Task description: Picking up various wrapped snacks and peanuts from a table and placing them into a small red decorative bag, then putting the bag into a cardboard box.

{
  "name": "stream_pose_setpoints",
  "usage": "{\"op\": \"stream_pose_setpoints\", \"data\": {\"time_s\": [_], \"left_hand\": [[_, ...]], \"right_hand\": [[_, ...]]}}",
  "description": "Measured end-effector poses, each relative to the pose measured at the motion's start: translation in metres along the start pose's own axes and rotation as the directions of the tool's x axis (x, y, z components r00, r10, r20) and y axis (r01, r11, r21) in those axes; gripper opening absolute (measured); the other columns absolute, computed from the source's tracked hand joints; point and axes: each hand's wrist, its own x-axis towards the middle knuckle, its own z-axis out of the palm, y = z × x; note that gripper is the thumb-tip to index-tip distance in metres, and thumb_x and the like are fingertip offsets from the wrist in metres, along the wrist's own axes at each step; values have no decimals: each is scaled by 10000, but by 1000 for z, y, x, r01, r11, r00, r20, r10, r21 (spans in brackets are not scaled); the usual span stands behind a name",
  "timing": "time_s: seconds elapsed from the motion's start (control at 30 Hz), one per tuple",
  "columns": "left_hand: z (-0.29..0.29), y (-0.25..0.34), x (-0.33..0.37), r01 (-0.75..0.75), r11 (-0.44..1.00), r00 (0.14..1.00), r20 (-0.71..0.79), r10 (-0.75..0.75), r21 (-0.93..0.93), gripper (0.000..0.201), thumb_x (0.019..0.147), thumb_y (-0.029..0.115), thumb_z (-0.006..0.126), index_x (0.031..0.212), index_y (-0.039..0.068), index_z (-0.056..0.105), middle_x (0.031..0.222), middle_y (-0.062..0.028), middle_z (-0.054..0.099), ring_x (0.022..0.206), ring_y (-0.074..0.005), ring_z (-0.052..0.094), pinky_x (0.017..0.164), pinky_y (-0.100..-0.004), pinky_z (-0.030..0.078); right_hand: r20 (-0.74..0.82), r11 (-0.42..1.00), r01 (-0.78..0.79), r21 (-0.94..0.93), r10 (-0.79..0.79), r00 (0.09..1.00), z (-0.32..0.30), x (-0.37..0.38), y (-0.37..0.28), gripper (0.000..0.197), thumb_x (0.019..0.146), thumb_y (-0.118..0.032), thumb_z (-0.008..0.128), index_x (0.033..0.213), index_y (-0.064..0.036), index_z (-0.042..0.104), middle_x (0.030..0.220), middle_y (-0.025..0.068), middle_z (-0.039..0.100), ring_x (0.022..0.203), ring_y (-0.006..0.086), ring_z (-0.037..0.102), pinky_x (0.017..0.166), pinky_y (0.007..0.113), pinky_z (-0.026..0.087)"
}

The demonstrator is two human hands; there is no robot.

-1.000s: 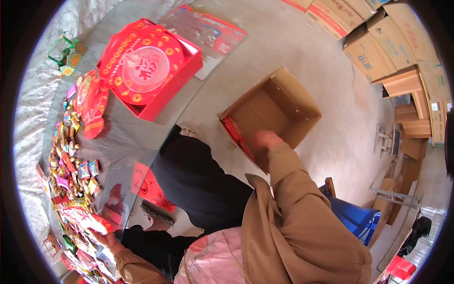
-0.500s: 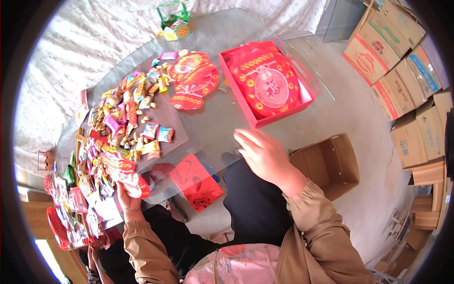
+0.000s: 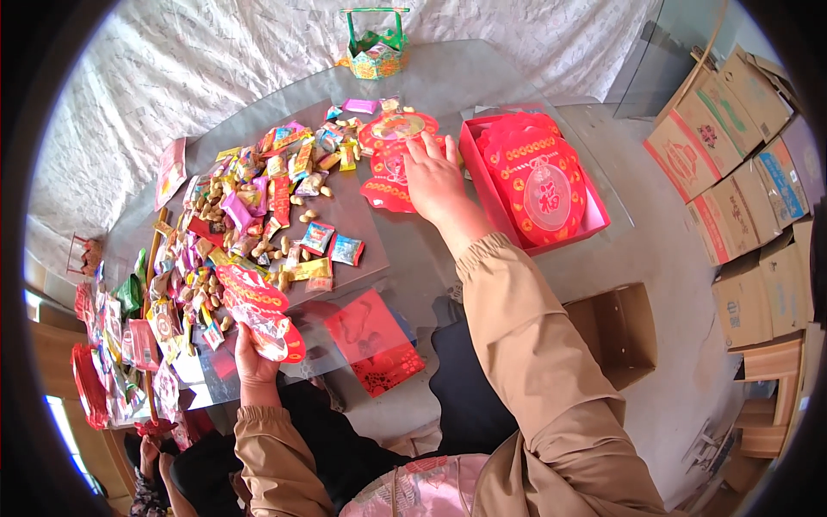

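My left hand (image 3: pixel 257 366) pinches the lower end of a red-and-gold candy pouch (image 3: pixel 251 297), printed and partly see-through, beside the candy pile's near edge. Wrapped candies and peanuts (image 3: pixel 258 194) in many colours spread over the left half of the glass table. With fingers stretched out, my right hand (image 3: pixel 439 177) lies over a few flat red pouches (image 3: pixel 385 191) right of the pile; its palm hides part of them. I cannot tell whether it touches them. Just right of it, an open red box (image 3: pixel 495 220) holds a stack of similar red pouches (image 3: pixel 547 185).
A green handled basket (image 3: pixel 377 60) stands at the table's far edge. Beneath the glass show a red bag (image 3: pixel 375 340) and an open cardboard box (image 3: pixel 616 332). Cartons (image 3: pixel 732 164) are stacked at right. Another person's hands (image 3: pixel 153 457) appear at lower left, near more packaged sweets (image 3: pixel 129 353).
My right hand has moved forward and left, from the table's near edge to the loose red pouches. My left hand keeps hold of its pouch. The view has shifted.
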Motion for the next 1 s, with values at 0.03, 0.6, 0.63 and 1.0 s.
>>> {"op": "stream_pose_setpoints", "data": {"time_s": [0.03,0.6,0.63,1.0], "left_hand": [[0,2,-4,-3,1000,1000,-3,3,14,544,1048,405,569,1459,59,487,1393,-165,622,1241,-358,620,1118,-648,419],[-58,39,15,-26,993,987,159,8,116,581,1041,385,597,1490,41,467,1445,-173,581,1312,-366,564,1171,-589,389],[-56,34,17,-1,997,983,183,-13,79,585,1041,378,597,1498,38,458,1460,-180,568,1329,-367,550,1183,-593,372],[-56,36,16,38,988,972,223,-71,151,497,1029,338,638,1435,62,559,1428,-110,619,1302,-278,588,1159,-484,422]], "right_hand": [[-163,999,48,23,-43,986,-14,3,-13,329,1019,-171,480,1239,-16,668,1416,146,601,1423,301,461,1220,563,249],[-206,650,-232,724,525,826,-292,-292,101,447,887,76,695,1326,48,614,1183,84,677,1092,149,640,945,294,520],[-120,633,-292,717,525,843,-295,-321,119,354,894,65,690,1243,47,636,1124,84,676,1036,150,647,901,299,523],[193,599,-800,25,783,592,-90,-522,249,95,874,-24,594,901,-42,683,956,204,673,938,418,649,816,489,521]]}}
